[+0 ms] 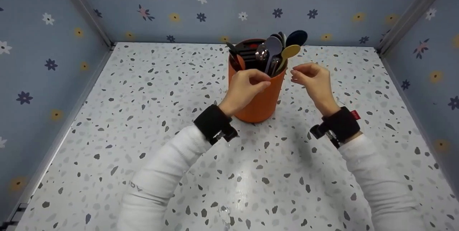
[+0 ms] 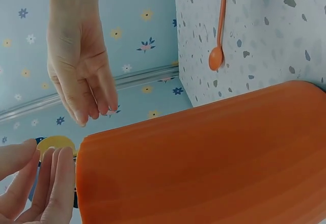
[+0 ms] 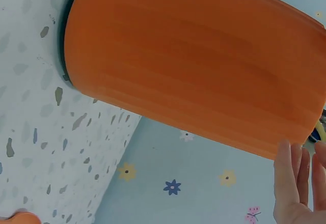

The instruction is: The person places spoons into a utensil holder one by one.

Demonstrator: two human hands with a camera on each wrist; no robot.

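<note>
An orange utensil holder [image 1: 259,103] stands upright on the table, full of spoons and other utensils. Over its front rim hovers my left hand [image 1: 247,89], its fingers loosely bent with a gap before the thumb. My right hand [image 1: 315,82] is just right of the holder, fingers relaxed and holding nothing. Out of the top rise a yellow spoon [image 1: 289,52], a purple spoon [image 1: 273,46], a dark blue spoon [image 1: 297,38] and a metal spoon [image 1: 261,52]. The left wrist view shows my left fingers [image 2: 58,183] beside the rim, with no object between them.
An orange spoon [image 2: 216,58] lies on the speckled table in the left wrist view. At the right wrist view's lower corner shows part of an orange rounded thing [image 3: 23,218]. Flowered blue panels [image 1: 200,12] wall the table at the back and both sides.
</note>
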